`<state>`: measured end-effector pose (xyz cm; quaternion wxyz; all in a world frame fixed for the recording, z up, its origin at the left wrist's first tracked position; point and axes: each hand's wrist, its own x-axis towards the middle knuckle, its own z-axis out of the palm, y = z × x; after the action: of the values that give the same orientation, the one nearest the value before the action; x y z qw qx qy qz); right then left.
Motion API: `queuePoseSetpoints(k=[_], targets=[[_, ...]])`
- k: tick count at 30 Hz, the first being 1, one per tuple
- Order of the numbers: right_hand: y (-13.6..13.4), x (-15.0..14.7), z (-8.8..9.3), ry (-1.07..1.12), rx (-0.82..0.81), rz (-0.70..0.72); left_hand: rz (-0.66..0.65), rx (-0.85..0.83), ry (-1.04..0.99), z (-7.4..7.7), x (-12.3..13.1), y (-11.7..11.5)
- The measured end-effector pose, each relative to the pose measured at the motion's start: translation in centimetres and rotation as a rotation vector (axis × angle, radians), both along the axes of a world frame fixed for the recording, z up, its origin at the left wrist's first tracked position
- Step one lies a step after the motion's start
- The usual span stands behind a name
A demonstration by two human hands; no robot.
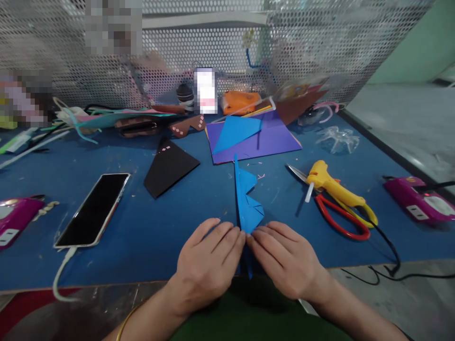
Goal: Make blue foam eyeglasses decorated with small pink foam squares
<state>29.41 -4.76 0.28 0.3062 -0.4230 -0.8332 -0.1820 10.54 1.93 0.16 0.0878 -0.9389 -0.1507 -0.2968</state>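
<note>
Our blue folded paper (247,199) lies near the front edge of the surface (159,246); our left hand (208,265) and right hand (287,263) rest flat, fingertips pressing its near end from both sides; uneven pressure could, we judge, skew the crease or slide it off the edge.

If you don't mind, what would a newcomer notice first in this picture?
The left hand and right hand press a folded blue paper near the front edge of the table. Right of them a yellow glue gun lies over red scissors; left, a phone on its cable.
</note>
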Motion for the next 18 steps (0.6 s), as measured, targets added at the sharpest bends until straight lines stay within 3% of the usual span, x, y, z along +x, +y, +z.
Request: queuePoseSetpoints(k=[18], targets=[[-1.3,-0.1,-0.2,-0.001,-0.038,0.019,-0.061,0.063,0.054,0.3,-0.4,-0.2]])
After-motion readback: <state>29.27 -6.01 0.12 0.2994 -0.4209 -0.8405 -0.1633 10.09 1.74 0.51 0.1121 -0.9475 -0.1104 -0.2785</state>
